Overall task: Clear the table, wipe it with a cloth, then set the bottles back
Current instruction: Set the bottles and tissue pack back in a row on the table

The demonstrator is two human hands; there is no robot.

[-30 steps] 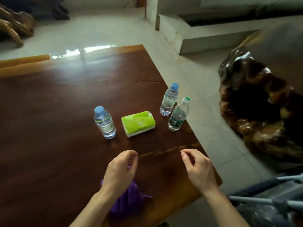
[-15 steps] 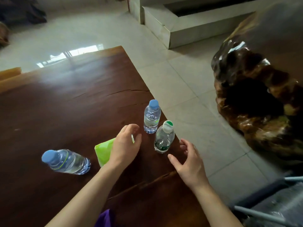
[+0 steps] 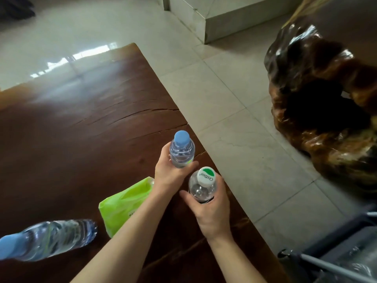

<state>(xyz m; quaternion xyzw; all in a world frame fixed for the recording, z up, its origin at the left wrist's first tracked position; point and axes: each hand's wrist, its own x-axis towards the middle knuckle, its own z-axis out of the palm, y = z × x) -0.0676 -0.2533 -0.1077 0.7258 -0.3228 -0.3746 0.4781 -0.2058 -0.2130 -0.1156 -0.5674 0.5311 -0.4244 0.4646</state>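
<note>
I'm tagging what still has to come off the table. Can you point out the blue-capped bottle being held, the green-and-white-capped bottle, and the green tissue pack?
blue-capped bottle (image 3: 182,153): head view, clear shoulder.
green-and-white-capped bottle (image 3: 206,176): head view, cap top.
green tissue pack (image 3: 124,205): head view, wrapper middle.

Your work area: tiled room, daylight from the far side.
You stand over pale glossy floor tiles; a stone step sits beyond, a gnarled root-wood piece at right.

On the table, near its right edge, my left hand holds one bottle; my right hand holds another just nearer me. The packet lies left of them, a third bottle farther left.
</note>
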